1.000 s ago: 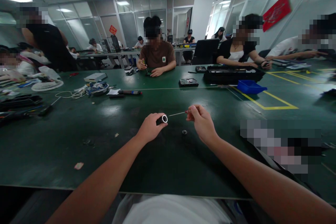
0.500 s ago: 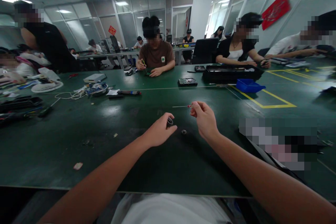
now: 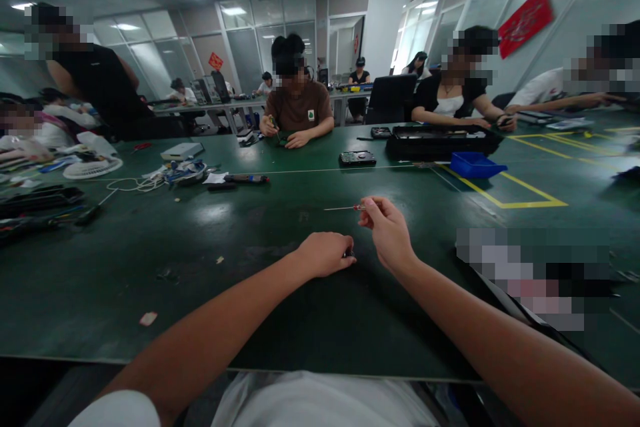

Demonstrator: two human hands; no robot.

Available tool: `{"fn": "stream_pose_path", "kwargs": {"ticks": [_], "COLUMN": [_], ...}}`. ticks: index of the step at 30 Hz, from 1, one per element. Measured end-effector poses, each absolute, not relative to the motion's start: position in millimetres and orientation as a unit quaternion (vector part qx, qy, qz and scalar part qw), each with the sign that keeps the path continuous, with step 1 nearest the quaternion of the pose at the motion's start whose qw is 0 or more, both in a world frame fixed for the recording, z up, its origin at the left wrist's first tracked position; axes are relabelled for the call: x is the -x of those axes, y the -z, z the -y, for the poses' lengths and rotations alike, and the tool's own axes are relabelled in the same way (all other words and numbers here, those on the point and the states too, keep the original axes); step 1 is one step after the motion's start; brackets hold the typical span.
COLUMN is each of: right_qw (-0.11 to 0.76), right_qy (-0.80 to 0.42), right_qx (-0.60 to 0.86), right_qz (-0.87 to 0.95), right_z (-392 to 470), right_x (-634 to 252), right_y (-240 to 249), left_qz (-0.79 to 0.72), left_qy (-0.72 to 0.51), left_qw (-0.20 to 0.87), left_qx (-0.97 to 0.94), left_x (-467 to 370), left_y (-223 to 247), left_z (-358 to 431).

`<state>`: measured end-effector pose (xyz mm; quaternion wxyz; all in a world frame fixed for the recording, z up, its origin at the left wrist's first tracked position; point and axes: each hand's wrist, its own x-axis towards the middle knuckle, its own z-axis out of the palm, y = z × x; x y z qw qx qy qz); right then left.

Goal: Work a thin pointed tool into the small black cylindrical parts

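My right hand [image 3: 387, 230] is closed around the handle of a thin screwdriver [image 3: 341, 208], whose shaft points left above the green table [image 3: 260, 307]. Lower and just to its left, my left hand [image 3: 327, 253] rests at the table with its fingers curled down over a small dark round part [image 3: 349, 253]. Only a sliver of that part shows between thumb and fingers. The screwdriver tip hangs over the table, apart from my left hand.
Beyond my hands lie a hard drive [image 3: 357, 158], a long black case [image 3: 443, 141] and a blue tray [image 3: 476, 165]. A dark pen-like tool [image 3: 247, 179] and tangled cables [image 3: 184, 172] are at left. A person in brown [image 3: 299, 110] works opposite.
My left hand has moved right and slightly down, onto the spot where a small round part lay, and its fingers have closed in. My right hand has barely shifted.
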<state>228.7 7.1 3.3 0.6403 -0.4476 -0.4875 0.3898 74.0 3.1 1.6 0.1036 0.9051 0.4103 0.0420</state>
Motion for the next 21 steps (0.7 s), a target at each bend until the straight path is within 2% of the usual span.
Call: {"fn": "stream_pose_path", "kwargs": {"ticks": [9, 13, 16, 21], "right_qw": [0.639, 0.633, 0.629, 0.615], "right_qy": [-0.397, -0.400, -0.393, -0.392], "right_qx": [0.451, 0.452, 0.460, 0.472], "right_qz": [0.480, 0.486, 0.488, 0.495], "right_z": [-7.4, -9.2, -10.3, -11.9], "right_x": [-228.0, -228.7, -229.2, -228.7], "right_y": [-3.4, -1.0, -0.1, 2.8], "left_qz": [-0.467, -0.522, -0.515, -0.548], "left_qy": [-0.205, -0.297, -0.419, -0.583], "left_qw": [0.303, 0.407, 0.487, 0.476], "left_qx": [-0.805, -0.689, -0.567, -0.366], "left_x": [-13.2, 36.4, 86.7, 191.8], "left_y": [-3.1, -8.1, -14.2, -32.2], "left_z": [-19.4, -28.9, -27.4, -3.7]}}
